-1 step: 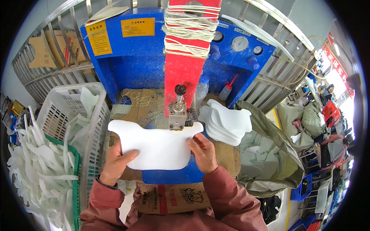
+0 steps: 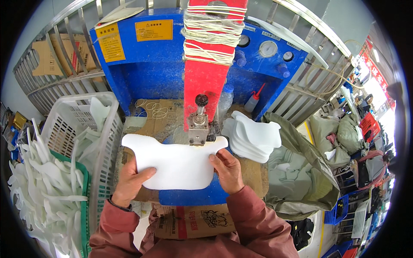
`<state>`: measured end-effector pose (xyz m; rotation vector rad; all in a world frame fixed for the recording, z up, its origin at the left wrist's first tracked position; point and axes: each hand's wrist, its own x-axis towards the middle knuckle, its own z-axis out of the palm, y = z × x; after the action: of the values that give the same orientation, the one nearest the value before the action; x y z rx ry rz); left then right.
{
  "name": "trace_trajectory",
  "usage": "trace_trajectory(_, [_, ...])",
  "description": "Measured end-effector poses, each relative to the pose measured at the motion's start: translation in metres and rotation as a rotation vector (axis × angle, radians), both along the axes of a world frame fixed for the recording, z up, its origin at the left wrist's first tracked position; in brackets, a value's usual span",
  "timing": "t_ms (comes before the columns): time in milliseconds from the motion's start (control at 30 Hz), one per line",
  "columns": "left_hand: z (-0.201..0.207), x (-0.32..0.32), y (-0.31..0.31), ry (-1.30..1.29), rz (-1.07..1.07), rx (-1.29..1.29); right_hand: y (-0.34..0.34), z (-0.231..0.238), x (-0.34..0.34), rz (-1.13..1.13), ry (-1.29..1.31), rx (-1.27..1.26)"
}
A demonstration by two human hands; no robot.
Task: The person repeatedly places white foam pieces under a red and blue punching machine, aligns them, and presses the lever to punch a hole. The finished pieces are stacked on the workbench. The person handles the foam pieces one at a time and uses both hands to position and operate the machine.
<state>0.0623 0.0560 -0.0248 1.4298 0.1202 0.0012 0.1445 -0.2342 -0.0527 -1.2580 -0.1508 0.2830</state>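
A flat, white shaped sheet [image 2: 174,165] with a curved outline lies level under the metal head [image 2: 198,132] of a red machine arm [image 2: 206,81]. My left hand [image 2: 131,180] grips its left edge, thumb on top and fingers underneath. Opposite, my right hand [image 2: 228,171] pinches the right edge near the upper corner. The sheet's far edge meets the metal head; the exact contact there is hidden. Just right of the head rests a stack of similar white sheets [image 2: 254,135].
At left stand a white basket [image 2: 107,142] and a green basket [image 2: 86,189] heaped with white pieces. An olive sack [image 2: 318,172] of pale sheets is at right. Behind rises the blue machine housing [image 2: 150,77], with a red-tipped squeeze bottle [image 2: 251,103] and a clear bottle [image 2: 225,101].
The white sheet and both hands have shifted very slightly to the right. My grip on it is the same.
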Motion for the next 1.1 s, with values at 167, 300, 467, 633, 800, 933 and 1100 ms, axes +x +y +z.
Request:
trace_trajectory(167, [-0.002,0.008,-0.008,0.017,-0.036,-0.007,-0.010,0.000,0.002,-0.054,0.013,-0.004])
trace_trajectory(300, [-0.003,0.017,-0.012,0.033,-0.094,0.000,-0.018,-0.001,0.005,-0.085,0.012,0.004])
trace_trajectory(467, [-0.002,0.033,-0.018,0.042,-0.114,0.014,-0.025,0.000,0.013,-0.111,-0.030,0.023])
trace_trajectory(633, [-0.003,0.050,-0.018,0.004,-0.123,0.028,-0.029,0.003,0.029,-0.097,-0.034,-0.022])
trace_trajectory(800, [-0.005,0.048,-0.009,-0.008,-0.068,0.020,-0.016,-0.001,0.035,-0.067,-0.089,0.043])
trace_trajectory(933, [-0.011,0.041,-0.009,-0.007,-0.054,-0.026,-0.021,-0.002,0.028,-0.060,-0.005,-0.021])
trace_trajectory(1100, [-0.016,0.040,-0.021,-0.008,-0.087,-0.065,-0.035,0.007,0.019,-0.091,0.040,-0.032])
